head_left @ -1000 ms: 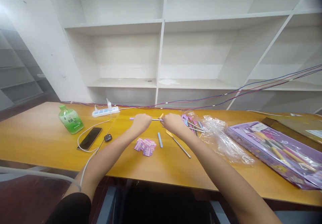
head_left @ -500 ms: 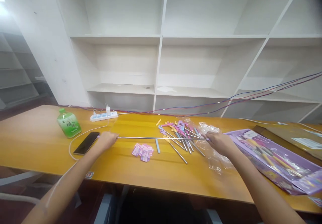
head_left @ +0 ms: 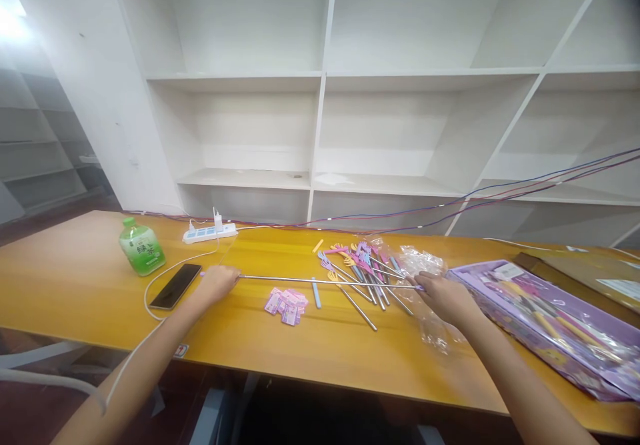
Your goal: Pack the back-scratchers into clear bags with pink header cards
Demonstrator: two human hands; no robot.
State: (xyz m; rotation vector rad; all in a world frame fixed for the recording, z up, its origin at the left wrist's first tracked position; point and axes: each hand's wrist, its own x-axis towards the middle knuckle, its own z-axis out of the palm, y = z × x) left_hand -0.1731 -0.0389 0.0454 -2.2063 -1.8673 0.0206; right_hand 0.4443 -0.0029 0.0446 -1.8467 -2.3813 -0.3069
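Stretched between my two closed hands is a long, thin metal telescopic back scratcher (head_left: 320,281), held almost level above the table. My left hand (head_left: 221,283) grips one end, with a bit of purple showing past it near the phone. My right hand (head_left: 443,291) is wrapped round the other end, where some purple also shows; the hand-shaped head is hidden. Behind and below the rod lies a pile of back scratchers (head_left: 367,268) with pink, purple, yellow and blue hand-shaped heads. Small pink printed cards (head_left: 287,305) and a loose blue handle piece (head_left: 316,293) lie near the rod.
A phone (head_left: 176,286), a green tea bottle (head_left: 142,247) and a power strip (head_left: 209,233) are on the left. Clear plastic wrap (head_left: 419,258) lies by my right hand. A purple box (head_left: 463,273) of wrapped back scratchers and a cardboard box (head_left: 575,266) stand at right.
The view has shifted slightly. The rod's right end, in my right hand, sits a little lower than before, so the rod tilts slightly; both hands keep their grip.
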